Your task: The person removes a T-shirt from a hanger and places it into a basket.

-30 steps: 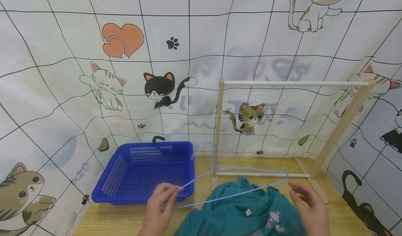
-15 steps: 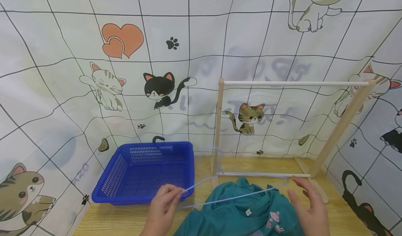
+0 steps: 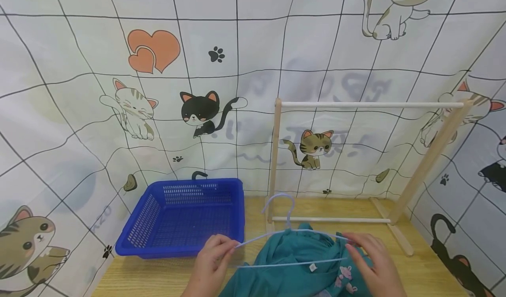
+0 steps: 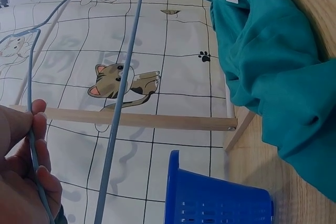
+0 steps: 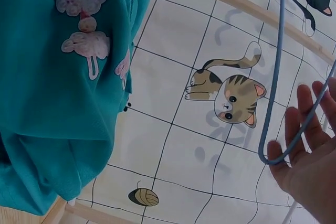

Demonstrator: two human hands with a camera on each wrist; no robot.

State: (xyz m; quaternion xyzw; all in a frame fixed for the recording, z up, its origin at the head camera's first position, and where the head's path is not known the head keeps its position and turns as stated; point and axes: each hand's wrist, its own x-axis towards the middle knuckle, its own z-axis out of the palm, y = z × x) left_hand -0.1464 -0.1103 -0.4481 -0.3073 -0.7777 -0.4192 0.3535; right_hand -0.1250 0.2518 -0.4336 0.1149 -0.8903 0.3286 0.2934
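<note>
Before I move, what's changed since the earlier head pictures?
The right hand has come in leftward and now holds the right end of the hanger, which it wasn't gripping a second ago. The hanger's hook has shifted right and lower in the head view. The left hand has slid slightly right, keeping its grip. Nothing was let go. The basket, rack and garment stayed put.

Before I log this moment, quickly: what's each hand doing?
Left hand: holding one side of the thin, pale-blue, triangular clothes hanger.
Right hand: holding the hanger's other side.
</note>
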